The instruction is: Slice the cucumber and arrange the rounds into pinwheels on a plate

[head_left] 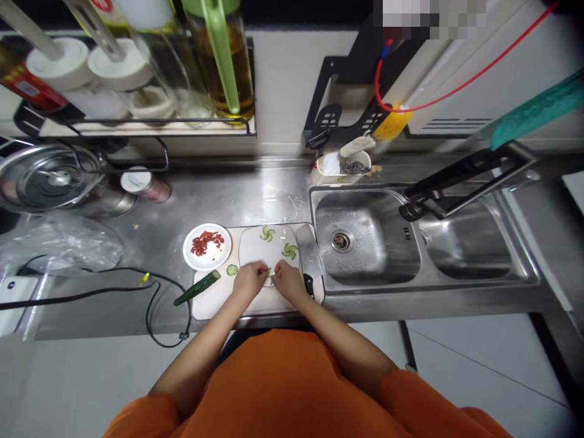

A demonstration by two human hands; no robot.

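Note:
My left hand (249,282) and my right hand (289,282) meet above the near edge of a white square plate (253,243), fingers pinched together. Small green cucumber pieces (269,272) show between the fingertips; which fingers grip them is partly hidden. Farther up the plate lie two pinwheels of thin cucumber slices, one at the top (267,233) and another at the right (289,251). The plate rests on a pale cutting board (214,304). Left of my left hand are a round cucumber slice (232,269) and a cut length of cucumber (197,288). A cleaver (310,248) lies by my right hand.
A round white plate (187,250) with red pieces overlaps the board's left corner. Right of the board is a double steel sink (369,280) with a black faucet (438,182). Black cables (155,283) and a plastic bag (59,243) occupy the left counter. Bottles fill a rack (159,126) above.

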